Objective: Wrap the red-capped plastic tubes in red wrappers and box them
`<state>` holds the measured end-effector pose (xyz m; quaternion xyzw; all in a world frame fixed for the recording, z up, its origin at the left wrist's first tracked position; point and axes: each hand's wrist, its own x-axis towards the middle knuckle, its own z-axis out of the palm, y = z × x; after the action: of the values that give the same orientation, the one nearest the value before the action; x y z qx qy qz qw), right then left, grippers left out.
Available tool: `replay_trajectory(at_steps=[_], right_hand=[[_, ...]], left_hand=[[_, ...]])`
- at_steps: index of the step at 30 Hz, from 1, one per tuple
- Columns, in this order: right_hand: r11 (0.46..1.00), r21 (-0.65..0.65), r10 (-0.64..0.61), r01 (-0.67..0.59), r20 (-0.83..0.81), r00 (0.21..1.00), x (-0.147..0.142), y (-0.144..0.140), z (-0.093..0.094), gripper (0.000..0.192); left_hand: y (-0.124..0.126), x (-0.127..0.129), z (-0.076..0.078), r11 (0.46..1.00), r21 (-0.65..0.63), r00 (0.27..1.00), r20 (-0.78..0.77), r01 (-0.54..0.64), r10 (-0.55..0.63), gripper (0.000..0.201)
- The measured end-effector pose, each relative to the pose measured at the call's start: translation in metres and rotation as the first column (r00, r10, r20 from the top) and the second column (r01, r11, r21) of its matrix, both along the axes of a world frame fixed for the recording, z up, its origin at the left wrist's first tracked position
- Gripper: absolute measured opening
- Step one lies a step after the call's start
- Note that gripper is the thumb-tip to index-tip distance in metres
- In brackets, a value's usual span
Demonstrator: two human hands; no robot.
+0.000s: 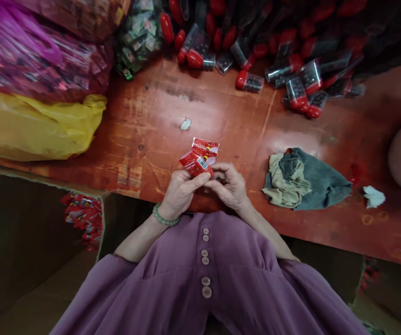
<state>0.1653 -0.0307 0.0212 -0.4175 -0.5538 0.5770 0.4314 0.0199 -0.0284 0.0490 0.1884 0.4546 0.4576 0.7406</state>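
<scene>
The left hand [180, 193] pinches a red printed card [190, 161] with its thumb laid on top. The right hand [231, 186] meets it from the other side, thumb and fingers curled close together at the card's near right edge; whether they grip it or merely touch it, I cannot tell. The card sits right where the two hands meet, over the near part of the reddish tabletop [144, 121] — a white barcode faces up on it, and a second red printed panel [205, 145] shows just beyond, its join to the first hidden.

A green beaded bracelet [165, 219] circles the wrist behind the left-hand grip. Well to the right of the grip, a crumpled beige cloth [286, 184] lies on a grey cloth [326, 181], with a white scrap [374, 197] farther right. Well beyond the grip and toward the right is a heap of clear tubes with red ends [297, 95]. Far to its left rests a yellow plastic bag [36, 125] — and lower on that side, red packets [84, 217] show inside a cardboard box [100, 228].
</scene>
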Motion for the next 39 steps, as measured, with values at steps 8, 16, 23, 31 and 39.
replay_trajectory(at_steps=[8, 16, 23, 31, 39], right_hand=[[0.907, 0.416, -0.159, 0.066, 0.191, 0.969, 0.009, -0.001, 0.001, 0.025], [0.876, 0.470, -0.014, -0.109, 0.250, 0.968, -0.008, 0.003, 0.000, 0.034], [0.752, 0.468, 0.249, -0.464, 0.450, 0.857, -0.018, 0.008, 0.019, 0.043], [0.774, 0.521, -0.230, -0.359, 0.760, 0.608, 0.026, 0.024, 0.005, 0.037], [0.788, 0.479, -0.237, -0.388, 0.816, 0.527, 0.023, 0.023, -0.014, 0.027]], left_hand=[[-0.014, -0.006, 0.007, 0.988, 0.075, 0.991, -0.012, 0.132, -0.131, 0.020], [-0.035, -0.020, 0.017, 0.991, 0.097, 0.995, -0.040, 0.097, -0.093, 0.026], [-0.075, -0.073, 0.043, 0.995, 0.088, 0.877, -0.481, 0.045, 0.003, 0.028], [-0.129, -0.189, 0.069, 0.951, 0.008, -0.113, -0.993, -0.308, -0.028, 0.043], [-0.056, -0.108, 0.014, 0.774, 0.462, 0.119, -0.881, 0.434, 0.459, 0.049]])
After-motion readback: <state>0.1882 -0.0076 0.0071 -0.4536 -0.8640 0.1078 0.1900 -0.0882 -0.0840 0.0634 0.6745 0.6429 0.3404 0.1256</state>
